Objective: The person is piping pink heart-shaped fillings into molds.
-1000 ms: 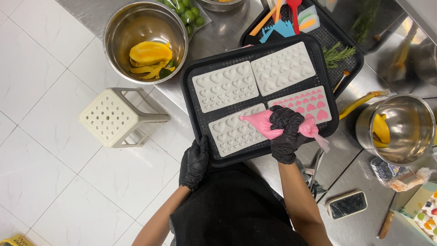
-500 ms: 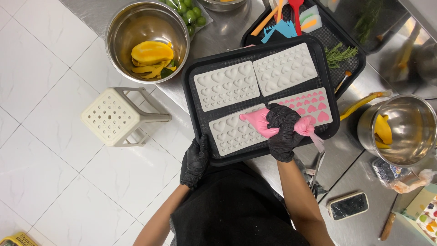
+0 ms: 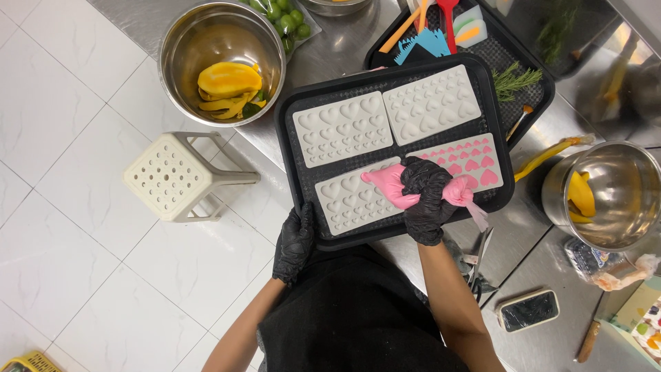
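Piping bag point(image 3: 392, 184) tip shifted left; right hand point(image 3: 427, 200) squeezing it, left hand point(image 3: 296, 238) gripping tray point(image 3: 292, 165); four moulds.

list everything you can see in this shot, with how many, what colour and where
Tray: one, black, on the steel counter, holding the moulds.
Heart moulds: four; three pale and unfilled, one at the right end with pink-filled hearts.
Piping bag: one, pink, over the near moulds.
Second tray: one, black, behind the first, with coloured scrapers and a green herb sprig.
Steel bowls: two with yellow pieces, one far left, one right; the rim of a third shows at the top edge.
Green fruits: several, beside the left bowl.
Stool: one, cream, on the white tiled floor.
Phone: one, dark screen, near counter edge.
Left hand: black glove, at the tray's near edge.
Right hand: black glove, grip closed on the piping bag.
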